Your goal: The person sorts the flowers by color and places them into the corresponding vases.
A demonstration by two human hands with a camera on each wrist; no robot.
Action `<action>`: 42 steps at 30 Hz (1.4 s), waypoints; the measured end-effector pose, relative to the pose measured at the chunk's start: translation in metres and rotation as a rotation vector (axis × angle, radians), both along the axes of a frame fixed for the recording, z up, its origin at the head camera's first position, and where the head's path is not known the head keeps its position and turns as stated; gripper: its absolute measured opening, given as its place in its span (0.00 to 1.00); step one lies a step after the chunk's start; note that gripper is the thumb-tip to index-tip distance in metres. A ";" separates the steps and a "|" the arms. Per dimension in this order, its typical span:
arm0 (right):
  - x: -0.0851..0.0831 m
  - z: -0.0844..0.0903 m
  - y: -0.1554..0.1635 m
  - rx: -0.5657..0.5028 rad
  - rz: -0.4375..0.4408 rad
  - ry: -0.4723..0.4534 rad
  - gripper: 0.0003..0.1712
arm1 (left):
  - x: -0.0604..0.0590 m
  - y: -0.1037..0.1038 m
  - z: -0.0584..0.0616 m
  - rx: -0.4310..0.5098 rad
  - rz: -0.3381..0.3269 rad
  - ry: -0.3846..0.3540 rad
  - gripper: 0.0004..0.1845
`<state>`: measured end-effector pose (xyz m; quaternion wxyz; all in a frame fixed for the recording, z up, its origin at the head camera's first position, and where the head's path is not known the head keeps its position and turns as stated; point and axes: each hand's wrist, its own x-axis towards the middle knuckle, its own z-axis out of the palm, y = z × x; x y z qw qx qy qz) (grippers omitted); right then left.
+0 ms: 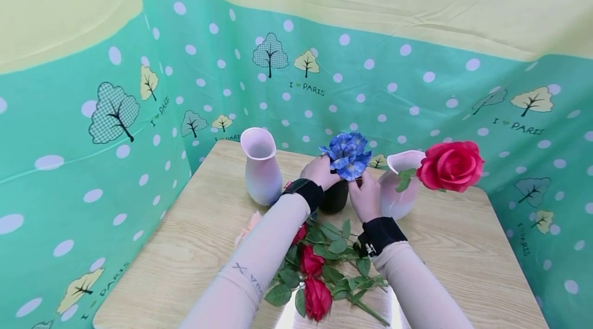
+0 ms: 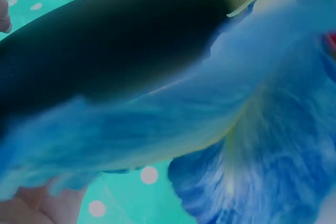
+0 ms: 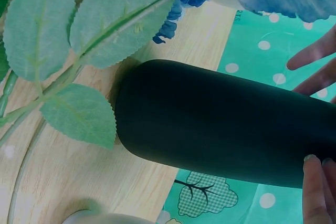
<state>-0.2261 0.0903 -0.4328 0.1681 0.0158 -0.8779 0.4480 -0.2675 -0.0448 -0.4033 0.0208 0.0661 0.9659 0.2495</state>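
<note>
Blue flower: stood in black vase at surface centre, between two pale vases. Judged light, soft-petalled, crushable; best held by stem, vase by body. Left hand at 9 o'clock, right hand at 3 o'clock, both touching. Grips: fingers hidden by petals, cannot tell. Stem unseen; left wrist view blurred.

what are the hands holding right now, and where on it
Both hands, left hand and right hand, are at the blue flower just above the dark vase; the exact grip is hidden.
</note>
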 end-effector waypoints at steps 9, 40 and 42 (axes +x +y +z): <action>0.012 0.011 -0.001 -0.100 0.071 -0.092 0.13 | 0.005 -0.029 0.012 -0.163 -0.077 0.025 0.40; 0.123 -0.057 -0.067 0.384 0.686 -0.047 0.08 | 0.030 -0.151 0.010 0.094 0.435 0.272 0.63; 0.126 -0.064 -0.069 0.433 0.691 -0.039 0.08 | 0.030 -0.149 0.009 0.157 0.451 0.252 0.64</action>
